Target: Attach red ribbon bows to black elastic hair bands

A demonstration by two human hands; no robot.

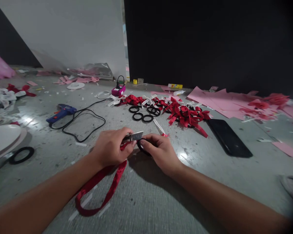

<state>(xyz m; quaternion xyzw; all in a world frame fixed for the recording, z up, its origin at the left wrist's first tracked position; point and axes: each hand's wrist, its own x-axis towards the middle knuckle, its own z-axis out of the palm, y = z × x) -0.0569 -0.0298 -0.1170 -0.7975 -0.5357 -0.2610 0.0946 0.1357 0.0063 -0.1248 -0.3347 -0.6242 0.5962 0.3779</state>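
My left hand is closed around a dark-handled tool with a flat metal blade; its exact kind is partly hidden by my fingers. A red satin ribbon also comes out of that hand and loops down onto the floor. In a pinch between thumb and fingers, my right hand holds a black ring. The blade's tip reaches close to the right fingers; whether it touches the ring cannot be made out. Just beyond the hands lie several loose black rings and a pile of red bows.
A blue glue gun lies at left, its black cord trailing to a magenta plug box. At right is a black phone near pink paper sheets. A white ribbon spool and another black ring sit far left.
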